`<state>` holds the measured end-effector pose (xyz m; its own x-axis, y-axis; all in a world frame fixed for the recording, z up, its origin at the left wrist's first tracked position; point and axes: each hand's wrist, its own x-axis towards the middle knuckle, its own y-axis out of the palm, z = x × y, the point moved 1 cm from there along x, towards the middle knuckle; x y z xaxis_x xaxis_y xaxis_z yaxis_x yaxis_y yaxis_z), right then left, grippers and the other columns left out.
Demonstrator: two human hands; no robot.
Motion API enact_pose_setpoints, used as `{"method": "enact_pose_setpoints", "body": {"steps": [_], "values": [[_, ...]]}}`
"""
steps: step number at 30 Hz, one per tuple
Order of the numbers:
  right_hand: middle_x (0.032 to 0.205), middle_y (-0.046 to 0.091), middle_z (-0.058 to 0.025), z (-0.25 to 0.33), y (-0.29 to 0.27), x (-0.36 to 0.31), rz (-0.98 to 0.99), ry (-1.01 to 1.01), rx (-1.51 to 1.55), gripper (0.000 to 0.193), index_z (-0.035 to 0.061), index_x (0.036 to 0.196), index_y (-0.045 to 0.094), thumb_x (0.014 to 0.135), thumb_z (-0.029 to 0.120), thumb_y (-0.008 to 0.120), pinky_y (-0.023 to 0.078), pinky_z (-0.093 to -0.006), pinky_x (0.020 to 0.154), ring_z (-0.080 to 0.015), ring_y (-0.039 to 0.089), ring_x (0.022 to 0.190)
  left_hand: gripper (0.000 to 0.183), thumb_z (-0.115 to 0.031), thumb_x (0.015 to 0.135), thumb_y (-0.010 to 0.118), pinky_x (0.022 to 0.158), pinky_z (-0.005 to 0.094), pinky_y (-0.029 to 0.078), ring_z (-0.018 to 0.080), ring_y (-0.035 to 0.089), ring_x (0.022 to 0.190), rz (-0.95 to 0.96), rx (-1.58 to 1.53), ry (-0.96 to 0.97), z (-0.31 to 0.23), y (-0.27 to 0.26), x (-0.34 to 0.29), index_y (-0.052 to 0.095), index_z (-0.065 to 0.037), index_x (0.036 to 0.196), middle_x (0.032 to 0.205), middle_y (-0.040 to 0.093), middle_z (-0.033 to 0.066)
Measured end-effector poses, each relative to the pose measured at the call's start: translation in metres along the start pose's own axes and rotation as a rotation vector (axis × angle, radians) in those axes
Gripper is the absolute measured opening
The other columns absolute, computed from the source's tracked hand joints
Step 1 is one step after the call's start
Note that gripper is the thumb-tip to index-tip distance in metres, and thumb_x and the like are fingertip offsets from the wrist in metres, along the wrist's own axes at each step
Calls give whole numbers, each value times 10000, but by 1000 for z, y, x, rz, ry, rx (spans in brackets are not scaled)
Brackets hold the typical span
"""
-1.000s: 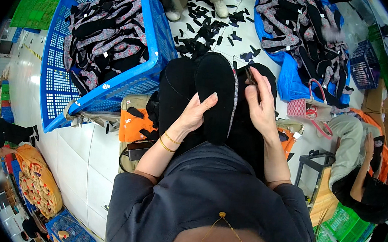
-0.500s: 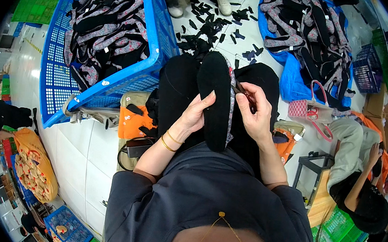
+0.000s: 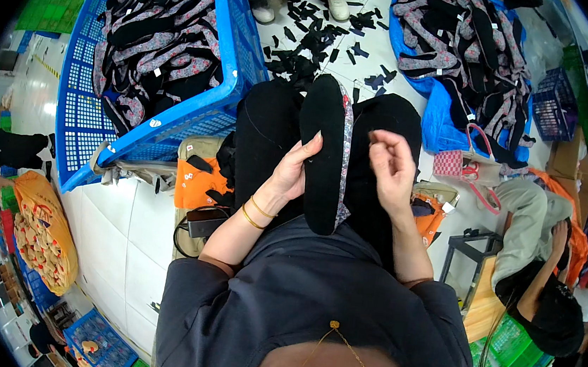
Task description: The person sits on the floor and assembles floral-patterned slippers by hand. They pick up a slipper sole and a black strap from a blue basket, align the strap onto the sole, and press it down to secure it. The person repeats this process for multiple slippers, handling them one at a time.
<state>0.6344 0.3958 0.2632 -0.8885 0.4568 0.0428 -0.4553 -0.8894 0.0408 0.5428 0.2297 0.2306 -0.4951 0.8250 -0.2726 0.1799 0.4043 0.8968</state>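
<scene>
My left hand point(image 3: 291, 172) grips a slipper point(image 3: 321, 154) with a long black sole facing up and a grey floral fabric side. My thumb lies on the sole, and the other fingers are hidden beneath it. The slipper is held upright over my lap, toe end away from me. Just to its right and apart from it, my right hand point(image 3: 390, 170) has its fingers curled together. A small dark bit shows at those fingertips, but what it belongs to cannot be made out.
A blue plastic basket point(image 3: 228, 96) piled with floral and black slippers stands at left. More slippers lie on a blue sheet point(image 3: 438, 119) at right. Black scraps point(image 3: 311, 43) litter the floor ahead, near another person's shoes point(image 3: 338, 7). Someone sits at right beside a wooden stool point(image 3: 483, 287).
My right hand has drawn back from the slipper's side edge and its fingers have curled in. The dark tool it held there is now mostly out of sight. The left hand keeps its hold.
</scene>
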Motion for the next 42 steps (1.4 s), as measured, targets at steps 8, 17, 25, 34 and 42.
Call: {"method": "enact_pose_setpoints", "body": {"steps": [8,17,25,34,42], "values": [[898,639,-42,3,25,-10,41,-58,6,223,-33,1132,543,933,53,596,458,-191,643,-49,578,754,332,-304,978,532,850,325,542,173,663,942,24,-113,-48,6,-6,1,593,-60,1195,1071,674,71],[880,635,-48,18,30,-1,50,-99,-58,237,-30,1110,539,909,53,631,471,-199,579,-59,574,686,409,-382,992,465,815,349,525,196,633,890,-43,-78,-83,11,-3,-3,576,-45,1196,1024,664,95],[763,529,51,7,-5,27,-137,102,255,194,15,1085,572,962,164,580,324,-167,517,-4,424,603,319,-310,965,555,797,310,562,162,680,886,-18,-83,-43,3,-3,1,623,-72,1165,1020,694,60],[905,595,2,16,23,7,-20,-83,122,377,11,1137,535,839,112,742,420,-176,665,-35,532,773,365,-273,966,569,853,293,523,138,634,982,-120,207,81,3,20,3,545,-60,1261,1137,639,44],[723,541,18,5,-34,52,-333,-75,206,205,33,881,617,977,208,569,245,-169,422,-2,369,484,601,-108,895,650,987,324,409,241,506,1155,-180,1256,705,8,23,16,349,21,1398,1276,483,142]]}}
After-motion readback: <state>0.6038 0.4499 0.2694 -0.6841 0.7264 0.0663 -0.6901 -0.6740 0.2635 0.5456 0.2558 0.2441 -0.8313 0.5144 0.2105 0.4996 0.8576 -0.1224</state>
